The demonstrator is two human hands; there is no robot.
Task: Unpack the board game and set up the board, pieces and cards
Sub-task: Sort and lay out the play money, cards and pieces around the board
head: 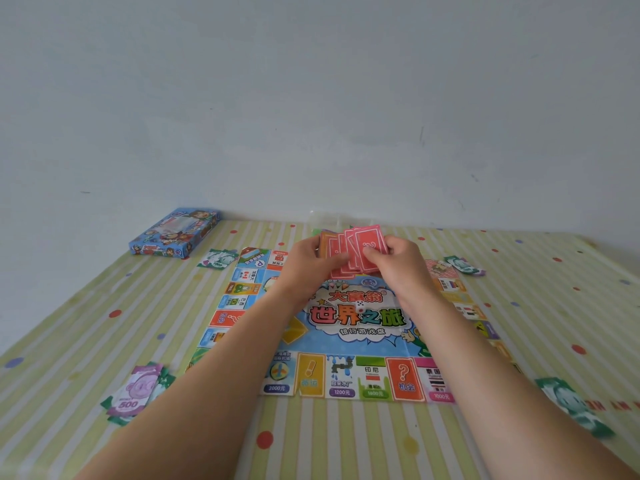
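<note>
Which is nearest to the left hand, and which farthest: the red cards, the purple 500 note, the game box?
1. red cards, held in the left hand, above the board.
2. game box, far-left corner.
3. purple 500 note, near-left.

- My forearms cover part of the board [356,317].
- My hands [311,265] hide the lower ends of the red cards [367,244].
- Box [175,233] print: too blurred to read.

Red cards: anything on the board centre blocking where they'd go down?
Only a small white die sits on the board centre, below the red cards fanned between left hand and right hand.
</note>
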